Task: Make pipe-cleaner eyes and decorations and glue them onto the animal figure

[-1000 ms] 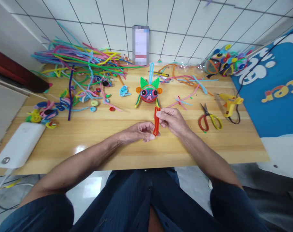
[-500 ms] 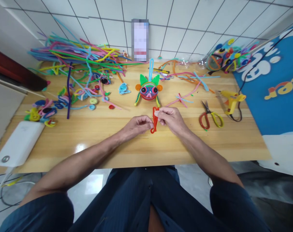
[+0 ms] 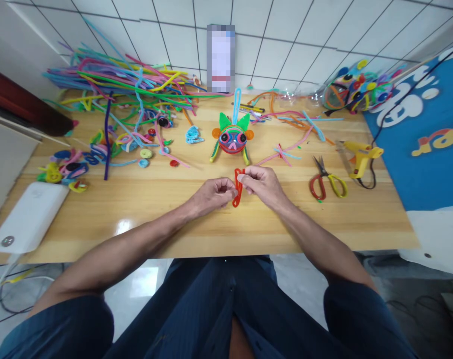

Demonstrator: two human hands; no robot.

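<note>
A red pipe cleaner (image 3: 236,202), bent into a long narrow loop, is held between my two hands over the near middle of the table. My left hand (image 3: 216,196) pinches its left side low down, fingers closed. From the right, my right hand (image 3: 262,183) grips the upper part with thumb and forefinger, hiding some of it. Just beyond the hands stands a pipe-cleaner animal figure (image 3: 233,139) with green ears, big round eyes, orange side discs and yellow-green legs. A light blue loop (image 3: 237,105) rises behind its head.
Scissors (image 3: 326,179) and a yellow glue gun (image 3: 361,158) lie to the right. Loose pipe cleaners (image 3: 117,80) pile up at the back left. A white power bank (image 3: 30,217) sits at the left edge. A phone (image 3: 221,60) leans on the tiled wall.
The red loop's lower end looks narrower and more closed, with both hands still on it. The whole view has shifted slightly; the figure stays in place.
</note>
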